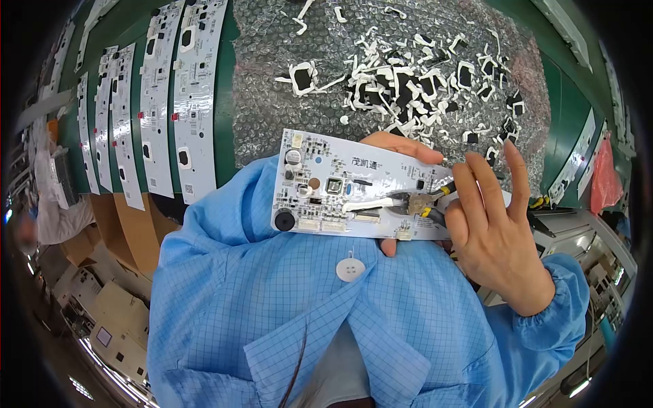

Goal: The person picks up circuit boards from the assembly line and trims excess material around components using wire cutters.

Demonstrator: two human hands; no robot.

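The left hand (406,145) grips the circuit board (382,178); from four o'clock, the right hand (498,239) grasps pliers (416,203), tips at a white strip (366,205). A low, gentle pull should spare components (334,185).

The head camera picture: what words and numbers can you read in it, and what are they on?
"茂凯通": on the white circuit board being held.
Tiny printing around that board's parts: too small to read.
Printing on the other boards lying at the left: too small and blurred to read.
Square codes on some of those: too small to read.
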